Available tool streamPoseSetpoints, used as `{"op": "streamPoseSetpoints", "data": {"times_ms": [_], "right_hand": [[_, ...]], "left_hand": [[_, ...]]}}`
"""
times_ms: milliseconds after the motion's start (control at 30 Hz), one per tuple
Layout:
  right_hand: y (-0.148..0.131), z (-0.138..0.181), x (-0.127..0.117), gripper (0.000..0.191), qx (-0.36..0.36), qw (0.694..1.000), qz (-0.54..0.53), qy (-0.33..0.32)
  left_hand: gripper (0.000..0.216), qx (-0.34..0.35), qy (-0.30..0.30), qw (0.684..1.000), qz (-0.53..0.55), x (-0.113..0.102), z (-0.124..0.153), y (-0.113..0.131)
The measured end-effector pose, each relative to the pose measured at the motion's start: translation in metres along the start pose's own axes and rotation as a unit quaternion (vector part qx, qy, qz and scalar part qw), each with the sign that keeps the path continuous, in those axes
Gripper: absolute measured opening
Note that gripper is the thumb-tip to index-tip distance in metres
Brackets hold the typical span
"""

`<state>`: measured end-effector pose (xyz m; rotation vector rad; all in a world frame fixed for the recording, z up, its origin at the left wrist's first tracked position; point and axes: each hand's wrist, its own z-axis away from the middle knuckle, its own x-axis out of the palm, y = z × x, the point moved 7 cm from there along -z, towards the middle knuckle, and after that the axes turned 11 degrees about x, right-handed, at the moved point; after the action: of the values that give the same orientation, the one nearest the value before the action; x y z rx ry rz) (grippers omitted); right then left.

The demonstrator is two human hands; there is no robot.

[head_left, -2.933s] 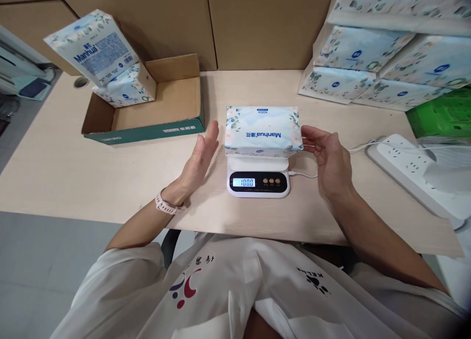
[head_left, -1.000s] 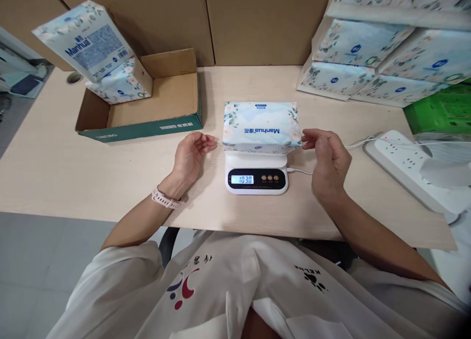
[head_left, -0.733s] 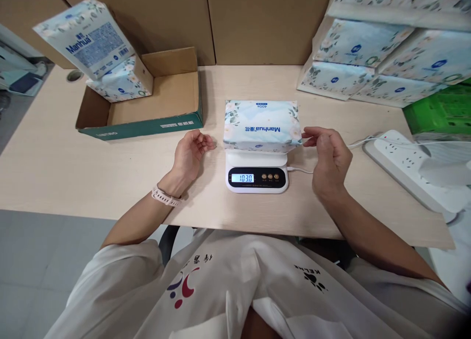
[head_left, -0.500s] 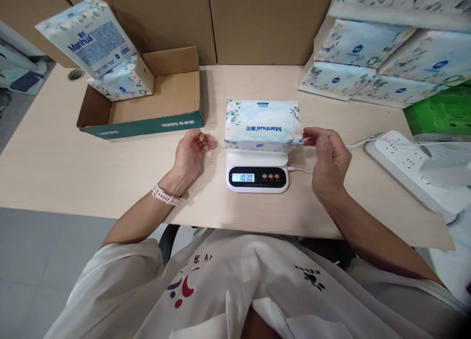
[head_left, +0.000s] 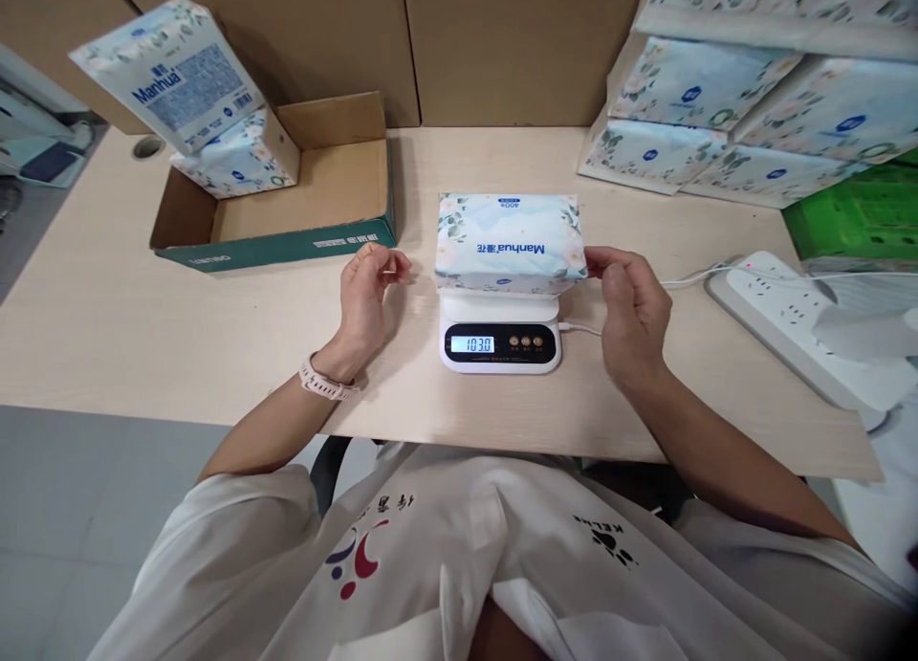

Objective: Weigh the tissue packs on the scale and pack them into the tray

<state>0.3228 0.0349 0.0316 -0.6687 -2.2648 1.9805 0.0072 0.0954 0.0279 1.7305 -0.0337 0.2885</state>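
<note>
A pack of tissues (head_left: pixel 511 240) with a blue floral print lies on the white kitchen scale (head_left: pixel 500 350), overhanging its platform. The lit display reads 103.0. Beside the pack's right end is my right hand (head_left: pixel 635 307); its fingertips reach the wrapper's edge, with the thumb apart and no grip around the pack. My left hand (head_left: pixel 367 297) rests palm inward on the left of the scale, away from the pack. Its fingers are loosely bent with nothing in them.
An open cardboard box (head_left: pixel 337 183) at the left holds one tissue pack (head_left: pixel 244 159), with another pack (head_left: pixel 179 77) tilted on top. Several packs (head_left: pixel 703 82) are stacked at the back right, near a green crate (head_left: pixel 853 216). A power strip (head_left: pixel 781 307) and cables lie at the right.
My right hand has moved slightly left, closer against the pack's end. My left hand has shifted a little, its fingers bending more inward. The scale reading stays the same.
</note>
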Motion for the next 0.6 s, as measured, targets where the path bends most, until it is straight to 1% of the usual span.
{"op": "streamPoseSetpoints", "data": {"times_ms": [200, 367, 500, 600], "right_hand": [[0.0014, 0.0001, -0.0002, 0.038, -0.018, 1.000, -0.003, -0.001], [-0.0020, -0.0004, -0.0016, 0.040, -0.022, 1.000, -0.004, 0.004], [-0.0057, -0.0011, -0.0029, 0.040, -0.018, 1.000, -0.010, 0.019], [-0.0039, -0.0023, -0.0013, 0.039, -0.010, 1.000, -0.017, 0.020]], "left_hand": [[0.030, 0.001, -0.003, 1.000, -0.018, -0.0028, -0.0012, -0.0032], [0.030, 0.009, -0.009, 1.000, 0.006, -0.0015, -0.0016, -0.0021], [0.029, 0.002, -0.013, 1.000, 0.029, 0.0023, 0.0012, 0.0004], [0.029, 0.005, -0.012, 0.999, 0.035, 0.0025, 0.0021, 0.0005]]}}
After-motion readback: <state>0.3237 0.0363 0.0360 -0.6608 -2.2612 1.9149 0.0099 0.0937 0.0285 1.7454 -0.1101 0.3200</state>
